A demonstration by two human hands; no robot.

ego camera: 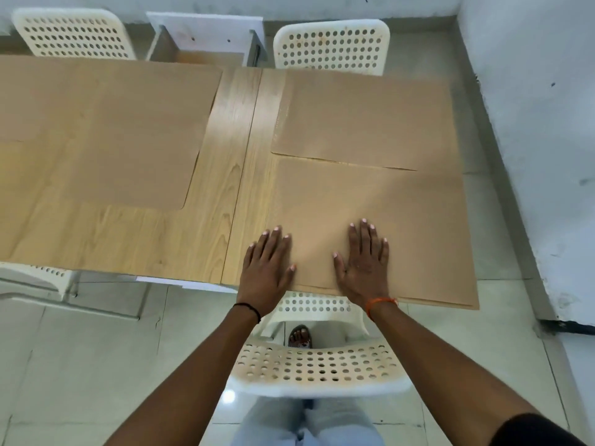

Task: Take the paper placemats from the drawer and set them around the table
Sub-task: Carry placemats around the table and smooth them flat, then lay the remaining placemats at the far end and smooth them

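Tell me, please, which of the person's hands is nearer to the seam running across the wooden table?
Left. The left hand lies flat at the near placemat's left edge, just right of the seam; the right hand presses flat on the placemat farther right.

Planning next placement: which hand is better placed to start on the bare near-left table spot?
Left, probably. The left hand rests at the placemat edge, nearest the bare table; the right hand lies mid-placemat.

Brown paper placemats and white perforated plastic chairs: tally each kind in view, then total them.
Brown paper placemats: 3, near right, far right, left
White perforated plastic chairs: 4, near, far right, far left, left edge
Total: 7
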